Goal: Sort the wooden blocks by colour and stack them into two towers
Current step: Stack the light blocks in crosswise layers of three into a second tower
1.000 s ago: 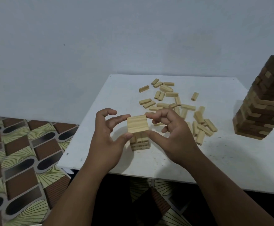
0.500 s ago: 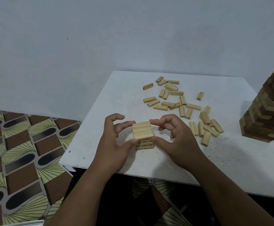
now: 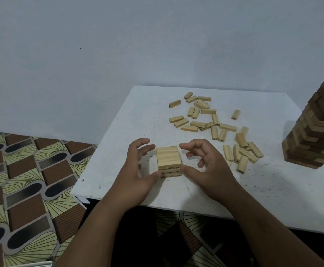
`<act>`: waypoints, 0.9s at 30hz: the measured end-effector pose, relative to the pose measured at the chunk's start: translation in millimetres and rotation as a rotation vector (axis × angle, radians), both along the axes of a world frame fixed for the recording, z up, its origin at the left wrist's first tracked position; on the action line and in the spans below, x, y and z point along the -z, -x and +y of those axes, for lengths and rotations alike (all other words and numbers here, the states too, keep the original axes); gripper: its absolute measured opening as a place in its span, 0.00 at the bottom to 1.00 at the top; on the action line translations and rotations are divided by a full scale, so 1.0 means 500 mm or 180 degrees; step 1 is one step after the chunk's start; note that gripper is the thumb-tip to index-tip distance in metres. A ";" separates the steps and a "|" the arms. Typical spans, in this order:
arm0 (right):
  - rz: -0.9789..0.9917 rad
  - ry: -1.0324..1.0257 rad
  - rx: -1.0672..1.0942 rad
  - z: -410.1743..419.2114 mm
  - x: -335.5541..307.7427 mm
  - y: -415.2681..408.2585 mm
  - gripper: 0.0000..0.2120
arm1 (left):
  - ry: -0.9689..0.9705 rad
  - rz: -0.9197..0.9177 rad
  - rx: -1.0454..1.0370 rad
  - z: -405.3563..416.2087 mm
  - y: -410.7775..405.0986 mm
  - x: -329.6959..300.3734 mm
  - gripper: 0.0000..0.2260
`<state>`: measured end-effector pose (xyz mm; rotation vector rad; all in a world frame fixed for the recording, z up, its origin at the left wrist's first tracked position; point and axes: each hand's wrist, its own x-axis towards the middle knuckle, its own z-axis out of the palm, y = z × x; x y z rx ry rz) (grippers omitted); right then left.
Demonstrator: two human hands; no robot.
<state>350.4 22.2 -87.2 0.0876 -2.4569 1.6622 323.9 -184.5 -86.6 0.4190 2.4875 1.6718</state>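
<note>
A short tower of light wooden blocks [image 3: 169,162] stands near the front edge of the white table [image 3: 118,155], several layers high, its top layer flush. My left hand [image 3: 136,170] and my right hand [image 3: 205,166] flank it with fingers spread and curled. Both thumbs rest against the tower's lower front corners, while the fingertips hover just off its top layer. Neither hand holds a block. Several loose light blocks [image 3: 213,124] lie scattered behind and to the right. A tall tower of mostly dark blocks with some light ones [image 3: 315,132] stands at the right edge, partly cut off.
A cluster of light blocks [image 3: 242,153] lies close to my right hand. The table's left edge drops to a patterned brown and green floor [image 3: 26,180]. A plain grey wall [image 3: 157,45] rises behind the table.
The layer of light blocks that both hands held has come down onto the short tower. My fingers have opened away from the top layer.
</note>
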 end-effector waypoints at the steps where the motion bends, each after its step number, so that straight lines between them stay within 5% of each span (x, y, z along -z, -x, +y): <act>1: -0.0023 0.0103 0.0032 0.000 -0.001 0.000 0.19 | -0.0259 -0.0091 -0.0041 0.003 -0.002 -0.004 0.31; 4: -0.0287 0.0761 0.0169 -0.014 -0.004 -0.002 0.16 | -0.1966 -0.0604 -0.0540 0.030 -0.011 -0.029 0.21; 6: -0.0544 0.1038 0.0237 -0.035 0.000 -0.002 0.19 | -0.2488 -0.0923 -0.0814 0.056 -0.021 -0.045 0.16; 12: -0.0881 0.1433 0.0161 -0.090 0.018 0.001 0.38 | -0.2169 -0.1176 -0.0947 0.103 -0.034 -0.023 0.50; 15: -0.0881 0.1470 0.0154 -0.101 0.022 0.004 0.47 | -0.2025 -0.1139 -0.0956 0.110 -0.037 -0.019 0.49; 18: -0.0928 0.1437 0.0143 -0.105 0.027 0.006 0.56 | -0.2174 -0.1438 -0.0798 0.116 -0.037 -0.016 0.37; 27: -0.1023 0.1257 0.0246 -0.110 0.019 0.009 0.50 | -0.1698 -0.1336 -0.0639 0.115 -0.036 -0.010 0.42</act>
